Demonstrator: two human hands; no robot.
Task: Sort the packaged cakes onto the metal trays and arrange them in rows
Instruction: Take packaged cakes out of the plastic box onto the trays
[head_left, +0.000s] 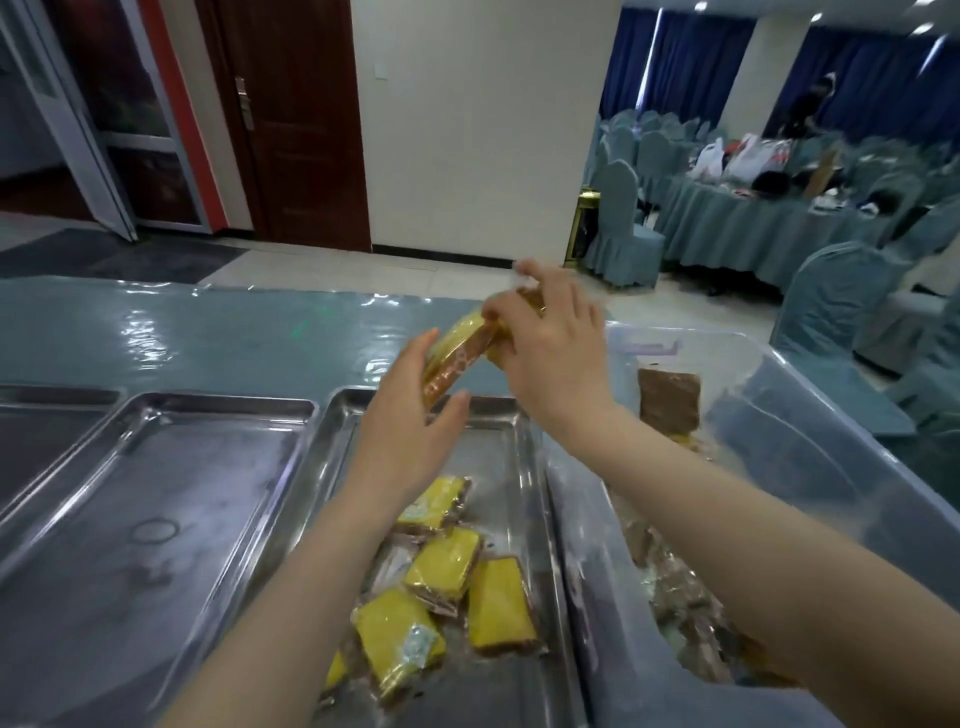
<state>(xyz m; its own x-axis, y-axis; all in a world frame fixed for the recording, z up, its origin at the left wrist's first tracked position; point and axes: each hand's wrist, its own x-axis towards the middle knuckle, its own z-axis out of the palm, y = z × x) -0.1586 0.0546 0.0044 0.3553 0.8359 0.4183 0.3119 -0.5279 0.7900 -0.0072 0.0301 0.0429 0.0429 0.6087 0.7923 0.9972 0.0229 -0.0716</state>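
Observation:
Both my hands hold a small stack of packaged cakes (460, 356) in the air above the far end of the right metal tray (511, 467). My left hand (410, 410) grips the stack's near end; my right hand (550, 353) pinches its far end from above. Several yellow-topped packaged cakes (447, 571) lie loosely in the near half of that tray. A clear plastic bin (810, 467) on the right holds more wrapped cakes, one brown one (667, 400) standing against its far wall.
A bare metal tray (156, 499) lies to the left, with the edge of another tray (41, 431) beyond it. All sit on a blue-covered table (208, 332). Covered chairs and a banquet table (753, 223) fill the room at the back right.

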